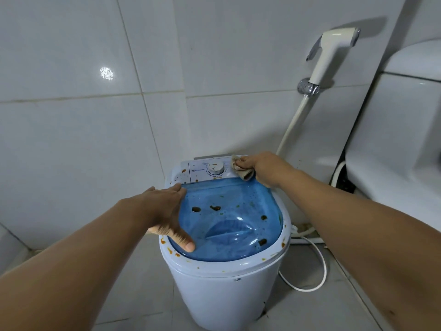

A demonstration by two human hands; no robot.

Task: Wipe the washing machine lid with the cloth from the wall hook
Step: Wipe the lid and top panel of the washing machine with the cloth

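Observation:
A small white washing machine (222, 295) stands on the floor, topped by a see-through blue lid (229, 225) spotted with brown and green stains. My left hand (164, 211) lies flat on the lid's left rim, fingers spread, holding nothing. My right hand (262, 167) presses a crumpled beige cloth (243, 172) onto the white control panel's right end, beside the round dial (215, 167). Brown splashes dot the panel's left side and the white rim around the lid.
A white bidet sprayer (331, 53) hangs on the tiled wall at the right, its hose running down behind the machine. A white toilet tank (401, 139) fills the right side. A white cable (319, 266) loops on the floor beside the machine.

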